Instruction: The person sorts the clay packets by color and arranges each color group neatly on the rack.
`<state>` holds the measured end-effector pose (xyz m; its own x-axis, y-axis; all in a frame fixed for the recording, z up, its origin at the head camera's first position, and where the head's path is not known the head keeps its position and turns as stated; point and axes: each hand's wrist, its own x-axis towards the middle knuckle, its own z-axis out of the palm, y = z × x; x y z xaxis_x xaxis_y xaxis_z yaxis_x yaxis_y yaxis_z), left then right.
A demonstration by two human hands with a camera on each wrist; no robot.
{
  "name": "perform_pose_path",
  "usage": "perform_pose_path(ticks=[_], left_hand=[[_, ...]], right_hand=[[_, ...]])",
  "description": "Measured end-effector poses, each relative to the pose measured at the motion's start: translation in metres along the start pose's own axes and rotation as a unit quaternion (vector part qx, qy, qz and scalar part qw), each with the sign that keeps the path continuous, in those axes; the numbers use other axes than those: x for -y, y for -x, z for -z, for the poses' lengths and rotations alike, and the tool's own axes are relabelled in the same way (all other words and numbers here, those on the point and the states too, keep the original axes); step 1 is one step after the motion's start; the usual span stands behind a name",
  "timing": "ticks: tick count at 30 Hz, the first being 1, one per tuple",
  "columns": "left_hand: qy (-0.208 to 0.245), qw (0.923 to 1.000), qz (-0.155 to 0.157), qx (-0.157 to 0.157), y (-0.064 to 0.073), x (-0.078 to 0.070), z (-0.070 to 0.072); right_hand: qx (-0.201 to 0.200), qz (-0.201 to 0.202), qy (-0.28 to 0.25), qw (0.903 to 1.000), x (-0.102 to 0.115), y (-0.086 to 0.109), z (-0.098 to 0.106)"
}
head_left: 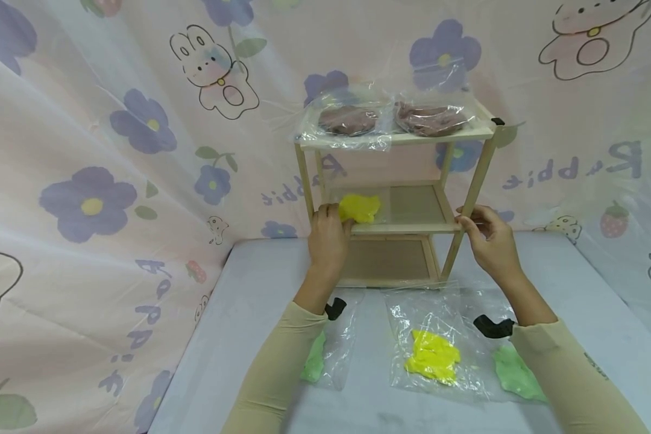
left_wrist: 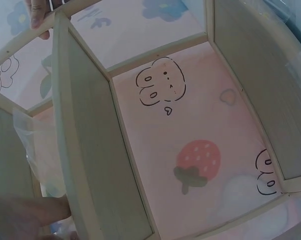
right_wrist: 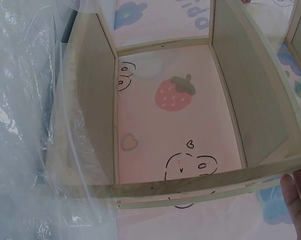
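A printed sheet [head_left: 89,289] of rabbits, purple flowers and strawberries hangs at left and behind a white worktop [head_left: 211,313]. On the worktop's near left, a bagged green lump [head_left: 314,358] shows partly from behind a person's left forearm, clad in a pale sleeve [head_left: 273,367].

The left hand [head_left: 328,238], fingers curled, grips the left front of a three-tier wooden rack [head_left: 407,229], which stands upright toward the back of the worktop. Just beside that hand, a bright yellow lump [head_left: 360,208] in a clear bag lies on the rack's middle shelf. Overhead, a bagged brown lump [head_left: 349,120] rests on the left of the top shelf, with a second brown lump [head_left: 430,119], also bagged, to its right.

In front of the rack, a clear bag with another yellow lump [head_left: 434,357] lies flat on the worktop. At right, the right hand [head_left: 493,238] pinches the rack's right front post near the middle shelf, thumb in front and fingers bent. Below it, a pale green lump [head_left: 518,372] is partly covered by the right sleeve [head_left: 569,367].
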<state>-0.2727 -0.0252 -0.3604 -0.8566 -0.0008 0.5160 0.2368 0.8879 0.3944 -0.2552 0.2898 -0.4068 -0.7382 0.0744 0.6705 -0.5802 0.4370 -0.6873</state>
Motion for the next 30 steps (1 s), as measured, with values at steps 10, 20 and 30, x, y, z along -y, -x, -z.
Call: perform_pose_path(ticks=[10,20,30], left_hand=[[0.017,0.9998,-0.013,0.003,0.011,0.006,0.011],[0.061,0.997,-0.041,-0.023,0.027,0.019,0.023],[0.146,0.9869,-0.055,-0.041,0.027,0.04,0.036]], right_hand=[[-0.008,0.001,-0.003,1.0,0.001,0.0,-0.001],[0.006,0.0,0.01,0.9999,0.005,0.007,0.002],[0.002,-0.008,0.019,0.9998,0.011,0.034,0.006]])
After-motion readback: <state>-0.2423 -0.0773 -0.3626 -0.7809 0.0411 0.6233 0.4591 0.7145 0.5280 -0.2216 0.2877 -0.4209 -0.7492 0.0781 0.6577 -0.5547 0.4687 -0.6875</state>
